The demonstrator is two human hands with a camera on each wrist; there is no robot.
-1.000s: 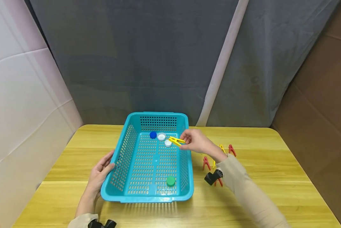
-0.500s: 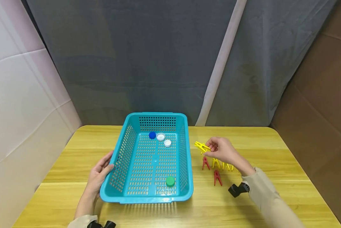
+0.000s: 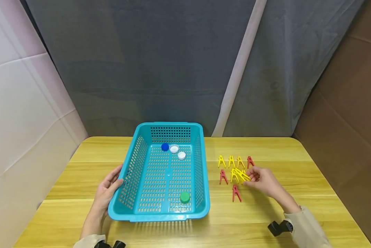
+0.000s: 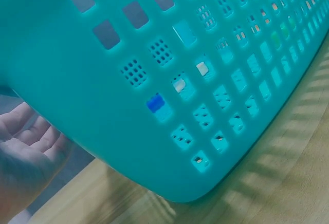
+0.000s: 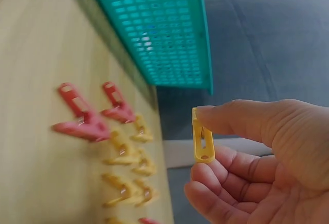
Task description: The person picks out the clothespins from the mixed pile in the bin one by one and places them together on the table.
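Note:
My left hand (image 3: pixel 106 189) grips the left rim of a turquoise plastic basket (image 3: pixel 159 217), thumb over the edge and fingers outside. In the left wrist view the fingers (image 4: pixel 38 134) show behind the basket's perforated wall. My right hand (image 3: pixel 264 182) pinches a yellow clothespin (image 5: pixel 203 142) between thumb and fingers, right of the basket. In the head view this clothespin overlaps other yellow clothespins (image 3: pixel 234 176) on the table. Red clothespins (image 3: pixel 236 193) lie to the left and front of that hand, another red clothespin (image 3: pixel 250 161) just behind it.
Inside the basket lie a blue bottle cap (image 3: pixel 165 147), two white caps (image 3: pixel 181 155) at the far end and a green cap (image 3: pixel 184 197) near the front. The wooden table (image 3: pixel 284 151) ends at a grey curtain (image 3: pixel 173 69) behind.
My right hand has moved from over the basket's right side to the right and nearer, bringing the yellow clothespin over the others. The left hand keeps its grip on the rim.

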